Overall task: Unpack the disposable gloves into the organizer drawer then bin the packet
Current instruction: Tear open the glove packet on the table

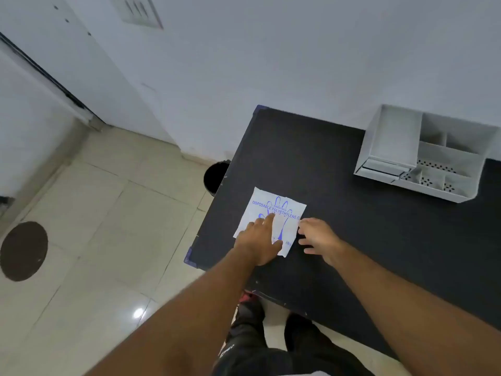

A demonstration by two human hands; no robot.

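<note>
Over on the tabletop (pixel 379 253), left hand (pixel 259 241) is pressing the packet (pixel 267 204) with flat fingers (pixel 268 219), right hand (pixel 318 236) is hovering loose at its edge; unpacking and binning aren't happening yet.

The packet (pixel 273 210) is white with blue lettering and a blue hand outline. Table (pixel 352 240) and bin (pixel 215 177) are black, the organizer (pixel 390 137) white with dotted holes, and the floor (pixel 108 213) cream tile.
</note>
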